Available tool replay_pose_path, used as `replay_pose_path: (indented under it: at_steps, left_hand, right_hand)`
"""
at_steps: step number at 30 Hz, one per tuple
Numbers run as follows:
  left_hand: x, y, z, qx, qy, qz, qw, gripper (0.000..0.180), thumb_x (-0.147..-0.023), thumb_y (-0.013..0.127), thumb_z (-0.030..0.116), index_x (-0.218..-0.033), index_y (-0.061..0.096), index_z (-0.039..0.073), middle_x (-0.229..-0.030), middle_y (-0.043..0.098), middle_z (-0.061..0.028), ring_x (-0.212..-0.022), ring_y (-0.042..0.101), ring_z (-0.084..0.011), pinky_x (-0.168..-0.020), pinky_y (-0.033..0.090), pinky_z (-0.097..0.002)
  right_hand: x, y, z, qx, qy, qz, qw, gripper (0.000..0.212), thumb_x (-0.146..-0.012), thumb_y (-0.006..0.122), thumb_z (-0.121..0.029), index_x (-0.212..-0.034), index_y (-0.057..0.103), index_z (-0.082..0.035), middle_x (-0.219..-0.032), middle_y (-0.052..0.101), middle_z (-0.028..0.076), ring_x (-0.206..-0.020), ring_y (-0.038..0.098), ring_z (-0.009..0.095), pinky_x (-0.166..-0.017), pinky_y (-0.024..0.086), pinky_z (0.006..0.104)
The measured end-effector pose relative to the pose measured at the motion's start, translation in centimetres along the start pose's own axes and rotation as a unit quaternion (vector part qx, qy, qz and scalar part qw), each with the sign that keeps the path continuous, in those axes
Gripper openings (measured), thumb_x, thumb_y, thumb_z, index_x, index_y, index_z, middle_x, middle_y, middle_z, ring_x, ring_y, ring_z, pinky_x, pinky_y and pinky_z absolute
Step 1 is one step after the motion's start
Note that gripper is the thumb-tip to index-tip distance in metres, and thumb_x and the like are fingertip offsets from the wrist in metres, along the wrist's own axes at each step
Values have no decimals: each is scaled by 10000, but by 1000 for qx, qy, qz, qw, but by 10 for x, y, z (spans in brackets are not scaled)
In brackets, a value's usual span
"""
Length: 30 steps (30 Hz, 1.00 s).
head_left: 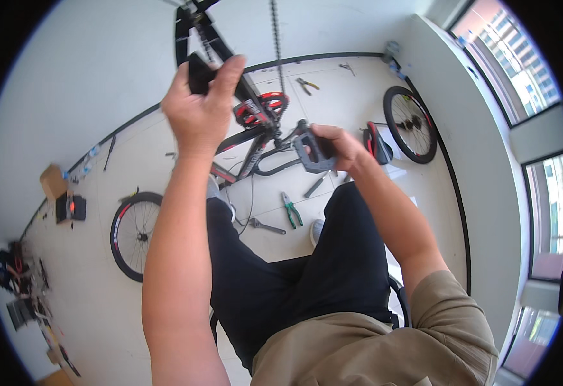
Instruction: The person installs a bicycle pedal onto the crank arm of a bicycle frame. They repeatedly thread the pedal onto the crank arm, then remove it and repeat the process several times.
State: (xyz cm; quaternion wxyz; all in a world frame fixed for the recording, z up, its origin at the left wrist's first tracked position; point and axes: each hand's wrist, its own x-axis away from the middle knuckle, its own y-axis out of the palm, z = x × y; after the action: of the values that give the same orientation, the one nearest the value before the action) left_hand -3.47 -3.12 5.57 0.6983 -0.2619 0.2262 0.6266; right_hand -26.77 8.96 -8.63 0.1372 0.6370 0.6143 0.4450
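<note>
A black bicycle frame with red and white markings stands tilted before me, its wheels off. High up, my left hand is closed around a black part in line with the frame's upper end; the fingers hide most of it. My right hand grips a grey-black platform pedal, thumb on top. The pedal is on or close against the crank arm; I cannot tell if it is fully joined. Behind the frame shows the red chainring, with the chain rising from it.
Wheels lie on the floor at left and right. By my feet are green-handled pliers, an adjustable wrench and a hammer. Yellow-handled pliers and a red-black saddle lie farther off. An opened cardboard box sits far left.
</note>
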Motion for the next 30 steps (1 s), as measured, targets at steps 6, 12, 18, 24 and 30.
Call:
replay_pose_path:
  at_steps: [6,12,18,24,30]
  left_hand:
    - [5,-3,-16,11,-22,29,999,254,-912,801,229,-891,660,19,-745,639,10,-611,531,-55,-556,432,-217]
    - [3,-4,-9,-58,-32,22,998,352,-930,774,340,-875,647,17,-654,559,21,-555,474,-57,-511,387,-214]
    - [0,-6,-7,-80,-11,23,996,359,-954,743,348,-852,630,23,-619,533,24,-548,459,-60,-518,366,-210]
    - [-1,-9,-8,-75,-23,23,997,361,-945,756,349,-850,628,25,-608,526,24,-546,454,-57,-519,352,-207]
    - [0,-5,-7,-67,-18,23,997,360,-941,760,346,-852,633,21,-604,533,22,-551,457,-55,-522,350,-209]
  right_hand:
    - [-36,-10,23,-18,29,-37,999,306,-976,599,-239,-1161,676,-8,-1065,729,122,-964,703,233,-814,577,392]
    - [-40,17,26,37,-28,-4,999,163,-963,606,-261,-885,629,-120,-890,665,25,-638,485,115,-564,399,272]
    - [-47,33,35,-4,19,26,999,203,-922,628,-295,-875,683,-105,-698,651,4,-481,490,93,-477,426,263]
    - [-54,29,58,-154,6,-92,984,330,-874,659,-362,-952,702,-44,-721,638,37,-519,535,152,-498,468,304]
    - [-53,22,61,-198,15,-117,973,355,-847,649,-369,-984,700,-45,-754,626,48,-560,521,168,-520,429,327]
